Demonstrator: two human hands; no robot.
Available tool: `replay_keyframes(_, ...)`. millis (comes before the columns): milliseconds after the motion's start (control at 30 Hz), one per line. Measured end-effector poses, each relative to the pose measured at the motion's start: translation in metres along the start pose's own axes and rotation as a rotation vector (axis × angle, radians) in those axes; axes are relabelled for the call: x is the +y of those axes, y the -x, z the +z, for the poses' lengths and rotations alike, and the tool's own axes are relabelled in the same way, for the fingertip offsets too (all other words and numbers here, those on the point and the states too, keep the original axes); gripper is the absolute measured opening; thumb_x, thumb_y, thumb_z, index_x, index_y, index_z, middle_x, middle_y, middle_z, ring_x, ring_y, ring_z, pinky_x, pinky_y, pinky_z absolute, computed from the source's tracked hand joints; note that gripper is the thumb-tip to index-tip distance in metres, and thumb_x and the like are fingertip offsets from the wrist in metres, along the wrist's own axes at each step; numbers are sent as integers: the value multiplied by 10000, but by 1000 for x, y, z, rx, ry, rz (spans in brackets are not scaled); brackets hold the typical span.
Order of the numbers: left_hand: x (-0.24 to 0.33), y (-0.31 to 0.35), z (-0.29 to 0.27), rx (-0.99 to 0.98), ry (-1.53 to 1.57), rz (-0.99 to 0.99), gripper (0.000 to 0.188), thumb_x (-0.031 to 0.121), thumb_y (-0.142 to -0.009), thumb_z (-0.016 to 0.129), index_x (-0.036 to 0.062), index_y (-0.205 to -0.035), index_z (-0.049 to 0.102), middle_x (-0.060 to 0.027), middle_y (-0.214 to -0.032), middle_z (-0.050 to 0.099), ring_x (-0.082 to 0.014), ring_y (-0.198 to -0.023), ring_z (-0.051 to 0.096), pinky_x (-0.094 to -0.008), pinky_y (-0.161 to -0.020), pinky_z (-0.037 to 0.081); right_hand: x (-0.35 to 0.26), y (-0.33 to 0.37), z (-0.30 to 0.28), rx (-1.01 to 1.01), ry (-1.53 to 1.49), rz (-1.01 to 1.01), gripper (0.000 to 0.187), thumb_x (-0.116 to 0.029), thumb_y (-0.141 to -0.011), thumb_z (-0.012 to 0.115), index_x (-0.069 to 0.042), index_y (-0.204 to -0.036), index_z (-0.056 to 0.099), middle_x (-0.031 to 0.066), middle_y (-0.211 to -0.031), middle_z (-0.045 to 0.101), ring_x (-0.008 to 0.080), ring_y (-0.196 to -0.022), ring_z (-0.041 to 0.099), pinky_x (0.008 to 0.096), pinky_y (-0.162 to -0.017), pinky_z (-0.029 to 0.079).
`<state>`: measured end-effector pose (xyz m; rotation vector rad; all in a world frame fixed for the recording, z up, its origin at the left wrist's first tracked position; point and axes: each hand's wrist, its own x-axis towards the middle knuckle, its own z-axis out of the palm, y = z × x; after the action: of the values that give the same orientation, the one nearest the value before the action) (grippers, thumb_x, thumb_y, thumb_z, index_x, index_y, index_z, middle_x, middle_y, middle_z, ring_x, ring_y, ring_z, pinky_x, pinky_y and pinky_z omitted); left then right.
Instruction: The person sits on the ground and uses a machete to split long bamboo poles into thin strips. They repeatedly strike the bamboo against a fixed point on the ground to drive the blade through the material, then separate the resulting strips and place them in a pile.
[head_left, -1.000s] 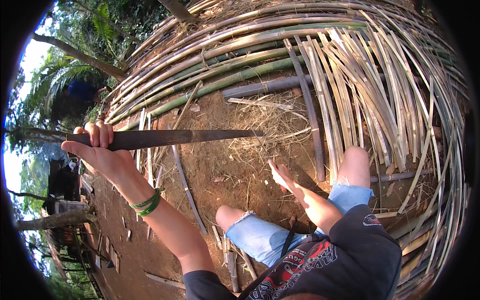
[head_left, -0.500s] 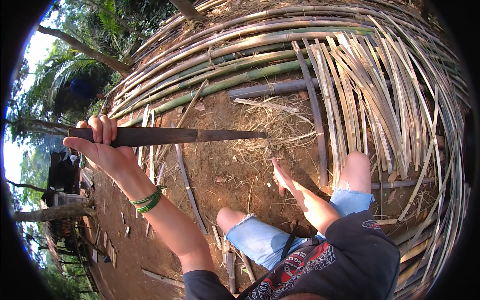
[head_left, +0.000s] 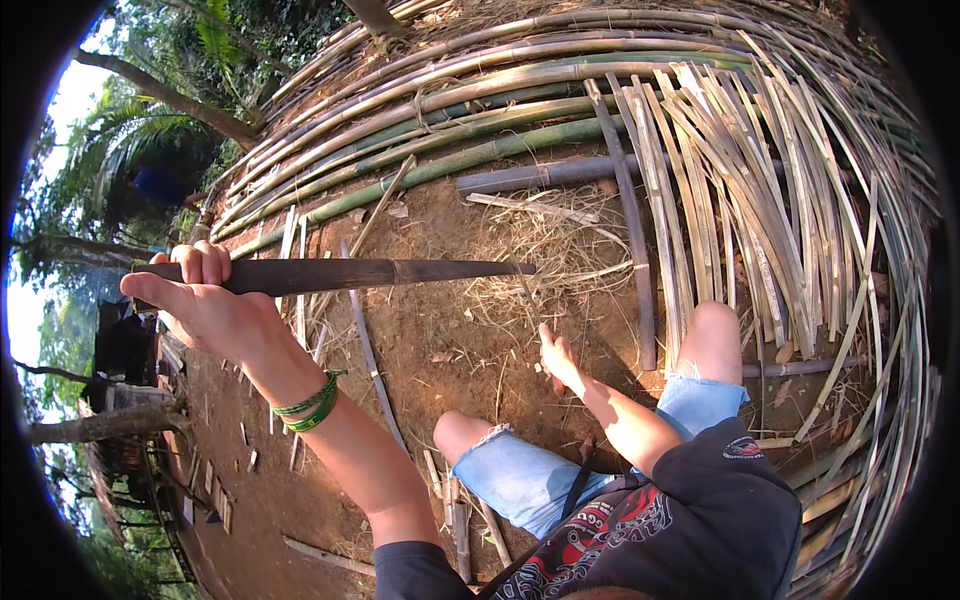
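Note:
My left hand (head_left: 225, 312) is closed round one end of a long dark split-bamboo strip (head_left: 330, 276), thumb along its lower edge. The strip lies roughly level across the view and narrows toward its right end. Below that end, my right hand (head_left: 560, 362) is closed on a knife, whose handle is mostly hidden in the fist. Its thin blade (head_left: 530, 297) points up toward the strip's narrow end; whether it touches cannot be made out. Pale shavings (head_left: 560, 250) lie in a heap on the ground beyond the blade.
Long bamboo poles (head_left: 500, 150) lie in rows at the back. To the right, many split strips (head_left: 720, 190) rest across a dark pole. A narrow slat (head_left: 372, 350) lies on the brown soil between my arms. Trees and a person in blue (head_left: 158, 185) are at far left.
My right hand and the knife have moved slightly down and left, the blade leaning further left. My left hand has shifted a little left and down with the bamboo strip.

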<state>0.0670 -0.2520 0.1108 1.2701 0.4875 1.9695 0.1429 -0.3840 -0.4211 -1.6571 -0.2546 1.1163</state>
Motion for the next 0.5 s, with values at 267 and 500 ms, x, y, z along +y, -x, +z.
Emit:
replay_keyframes(267, 0, 1, -4, 88, -74, 79, 587, 622, -898, 541, 44, -926, 440, 2, -647, 356, -92, -571, 328, -230, -518, 287, 9, 18, 11, 34, -125, 58, 729, -668, -915, 447, -48, -531, 473, 65, -453, 482, 208, -413, 510, 374, -438, 415)
replay_keyframes(500, 5, 14, 16, 160, -104, 83, 571, 570, -938, 521, 2, -957, 459, -21, -663, 395, -110, -576, 363, -251, -518, 329, 15, 6, 18, 214, 55, -100, 705, -692, -910, 428, -45, -634, 472, 107, -559, 542, 204, -491, 544, 383, -487, 441)
